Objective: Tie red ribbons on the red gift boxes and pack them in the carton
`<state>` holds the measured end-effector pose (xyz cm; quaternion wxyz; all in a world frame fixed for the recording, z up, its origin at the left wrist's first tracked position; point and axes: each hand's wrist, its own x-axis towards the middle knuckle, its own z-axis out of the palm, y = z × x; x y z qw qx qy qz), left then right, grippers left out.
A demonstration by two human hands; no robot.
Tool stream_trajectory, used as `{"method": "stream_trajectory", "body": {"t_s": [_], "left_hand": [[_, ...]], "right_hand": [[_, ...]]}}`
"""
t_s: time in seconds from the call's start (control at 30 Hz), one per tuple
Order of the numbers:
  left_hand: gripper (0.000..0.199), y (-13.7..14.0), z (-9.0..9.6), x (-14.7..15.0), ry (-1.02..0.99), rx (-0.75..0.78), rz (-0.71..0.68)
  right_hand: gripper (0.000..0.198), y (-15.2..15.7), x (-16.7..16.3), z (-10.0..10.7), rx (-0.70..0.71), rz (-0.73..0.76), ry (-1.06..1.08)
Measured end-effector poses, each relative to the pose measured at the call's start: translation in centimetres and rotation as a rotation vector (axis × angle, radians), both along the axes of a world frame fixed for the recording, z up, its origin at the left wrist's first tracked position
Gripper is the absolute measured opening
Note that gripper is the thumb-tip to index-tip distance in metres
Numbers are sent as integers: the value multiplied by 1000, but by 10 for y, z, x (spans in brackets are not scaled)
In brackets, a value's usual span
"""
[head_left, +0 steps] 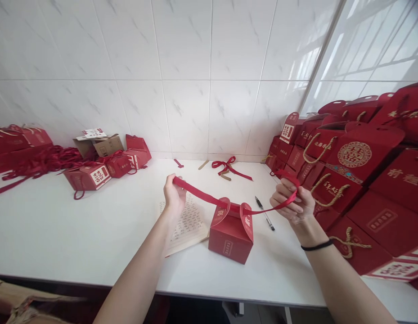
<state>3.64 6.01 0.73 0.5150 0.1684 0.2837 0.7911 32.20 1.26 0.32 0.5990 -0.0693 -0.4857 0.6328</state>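
We've got red box point(229, 240) upright on bench point(128, 243), btwn our 2 hands & a bit nearer us; neither touches it. L hand point(174, 195) pinches one end of red ribbon point(200, 193), R hand point(292, 201) grips its bunched other side. Ribbon runs across box top at rounded flaps point(220, 210). Handwritten notebook point(190, 222) just L of box, pen point(264, 213) just R, stacked boxes point(380, 220) beyond R hand.

red box point(231, 240), perhaps gold-printed
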Motion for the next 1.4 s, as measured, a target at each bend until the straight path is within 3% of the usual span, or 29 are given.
{"method": "stream_trajectory", "body": {"t_s": [0.07, 0.17, 0.3, 0.43, 0.57, 0.67, 0.8, 0.97, 1.4], "left_hand": [[16, -1, 17, 2, -1, 47, 2], [17, -7, 54, 15, 71, 193, -37], [16, -24, 99, 44, 366, 459, -262], [21, -39, 114, 66, 588, 552, -389], [23, -44, 111, 70, 748, 544, -376], [22, -47, 109, 67, 854, 547, -461], [20, -51, 109, 61, 767, 544, -557], [16, -52, 110, 59, 686, 486, -525], [21, -59, 111, 59, 761, 464, -502]], "right_hand": [[43, 3, -7, 10, 17, -53, -101], [35, 8, -20, 42, 112, -105, -398], [27, 5, -39, 99, 281, -218, -799], [32, -1, -49, 128, 341, -287, -851], [33, -1, -52, 124, 349, -315, -844], [31, -3, -53, 121, 356, -384, -832], [29, -13, -52, 123, 368, -486, -825], [30, -21, -53, 125, 361, -613, -857], [31, -28, -58, 120, 378, -506, -727]]}}
